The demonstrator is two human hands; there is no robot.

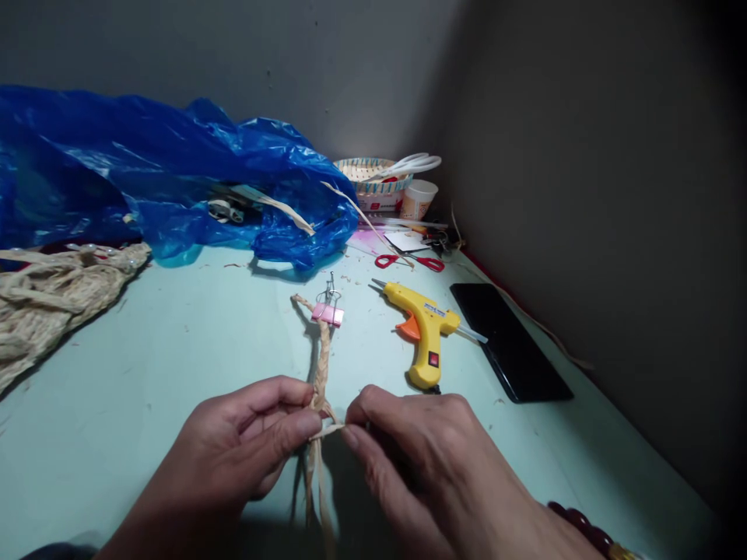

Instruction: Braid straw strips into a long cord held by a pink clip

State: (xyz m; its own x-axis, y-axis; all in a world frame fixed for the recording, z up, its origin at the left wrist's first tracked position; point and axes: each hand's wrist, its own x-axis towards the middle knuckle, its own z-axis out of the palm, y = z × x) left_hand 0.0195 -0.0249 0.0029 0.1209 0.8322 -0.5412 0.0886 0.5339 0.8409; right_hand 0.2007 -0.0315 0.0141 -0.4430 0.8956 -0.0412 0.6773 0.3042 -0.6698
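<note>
over the worktop [175, 334], toward its near edge, the left hand [250, 435] pinched the raffia braid [324, 350], the right hand [420, 435] a strand [332, 428] best kept taut.

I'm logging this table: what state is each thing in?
Left hand, pinching braid
Right hand, pinching strand
Braid, plaited above, unplaited below
Pink clip, closed on braid
Glue gun, on its side
Scissors, handles spread
Phone, screen dark
Cup, upright
Basket, upright
Blue bag, crumpled
</note>
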